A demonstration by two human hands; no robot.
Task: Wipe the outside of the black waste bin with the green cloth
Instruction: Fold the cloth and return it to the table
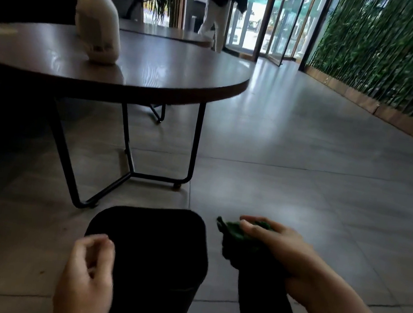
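Note:
The black waste bin [153,261] stands on the tiled floor at the bottom middle, its rounded square top facing me. My right hand [282,252] is just to the right of the bin and grips the green cloth [256,278], which hangs down dark and crumpled beside the bin's right wall without clearly touching it. My left hand [87,275] hovers at the bin's near left corner, fingers curled loosely with nothing in them; whether it touches the bin I cannot tell.
A round dark wooden table [160,67] on black metal legs [122,170] stands just beyond the bin, with a white pump bottle [96,22] on it. A person [218,6] walks by the glass doors far back. A green plant wall [395,51] lines the right.

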